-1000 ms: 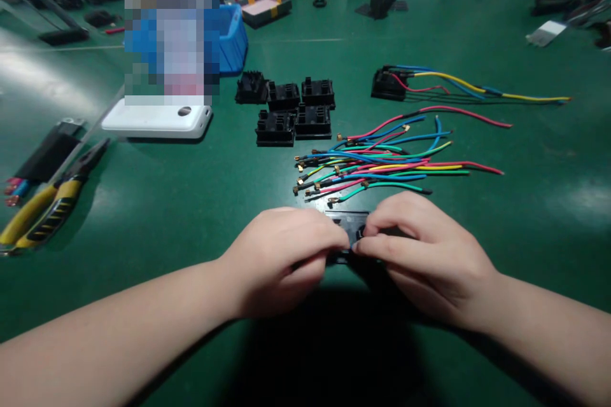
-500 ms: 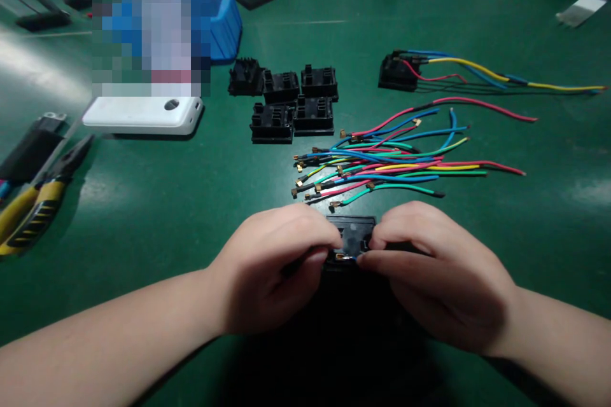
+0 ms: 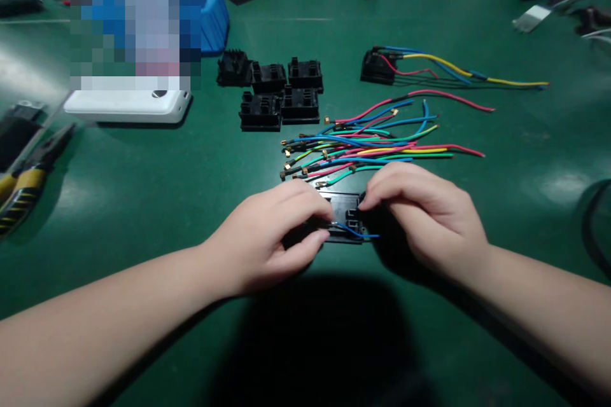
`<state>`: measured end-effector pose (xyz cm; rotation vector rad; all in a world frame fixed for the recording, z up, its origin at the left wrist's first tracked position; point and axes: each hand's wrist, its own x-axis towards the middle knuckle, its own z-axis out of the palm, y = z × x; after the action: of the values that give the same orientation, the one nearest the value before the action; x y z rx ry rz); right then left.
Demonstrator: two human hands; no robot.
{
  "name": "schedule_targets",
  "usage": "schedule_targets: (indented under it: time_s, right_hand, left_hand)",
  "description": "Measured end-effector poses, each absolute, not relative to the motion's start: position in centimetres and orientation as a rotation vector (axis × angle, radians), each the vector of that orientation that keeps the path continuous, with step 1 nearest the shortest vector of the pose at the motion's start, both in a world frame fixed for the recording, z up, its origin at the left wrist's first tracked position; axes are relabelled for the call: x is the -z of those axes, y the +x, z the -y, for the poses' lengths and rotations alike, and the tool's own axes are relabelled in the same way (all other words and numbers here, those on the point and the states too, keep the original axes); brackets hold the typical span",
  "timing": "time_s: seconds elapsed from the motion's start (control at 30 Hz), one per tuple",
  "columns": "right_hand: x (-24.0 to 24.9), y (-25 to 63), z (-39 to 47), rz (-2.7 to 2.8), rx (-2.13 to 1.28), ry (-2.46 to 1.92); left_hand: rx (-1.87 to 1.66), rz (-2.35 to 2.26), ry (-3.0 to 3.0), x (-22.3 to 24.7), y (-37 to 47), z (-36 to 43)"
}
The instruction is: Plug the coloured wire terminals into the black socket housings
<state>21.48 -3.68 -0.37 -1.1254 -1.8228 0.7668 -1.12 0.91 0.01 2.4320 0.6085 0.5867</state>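
Observation:
A black plastic housing (image 3: pixel 344 205) with raised slots lies low in front of me. My left hand (image 3: pixel 272 238) grips its left end, index finger above and thumb at the near side. A short blue wire (image 3: pixel 363 234) runs from beside my left fingertips across the housing and past its right edge; its metal end is partly covered by the fingers. My right hand (image 3: pixel 424 210) is at the housing's upper right corner with fingers curled and pressed together. Whether anything is pinched there is hidden. Just beyond lie several coloured wires (image 3: pixel 372 146) with brass terminals.
Several black housings (image 3: pixel 260 111) stand in a group farther back. A wired housing (image 3: pixel 377 67) sits to their right. At left are a white power bank (image 3: pixel 128 105) and yellow-black pliers (image 3: pixel 28 194). A blue crate (image 3: pixel 213 16) and a person, blurred out, are beyond.
My right fingers have let go of the blue wire, whose free end now shows, and moved up to the housing's corner. The whole view has shifted slightly.

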Motion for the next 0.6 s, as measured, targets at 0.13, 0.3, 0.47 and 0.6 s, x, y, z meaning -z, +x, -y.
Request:
schedule_targets:
  time_s: [0.13, 0.3, 0.47, 0.6]
  right_hand:
    - [0.2, 21.3, 3.5, 1.426, -1.025, -1.083]
    - [-2.6, 23.1, 2.6, 1.892, -1.289, -1.012]
    - [-4.4, 26.4, 2.2, 2.568, -1.683, -1.238]
    - [-3.4, 27.3, 2.7, 2.677, -1.502, -1.24]
  left_hand:
    - [-0.56, -0.623, 2.441, -0.1, -1.2, -0.7]
    - [-0.578, -0.647, 2.448, -0.2, -1.2, -0.5]
    - [-0.597, -0.657, 2.448, -0.3, -1.2, -0.5]
    - [-0.613, -0.651, 2.439, -0.3, -1.2, -0.5]
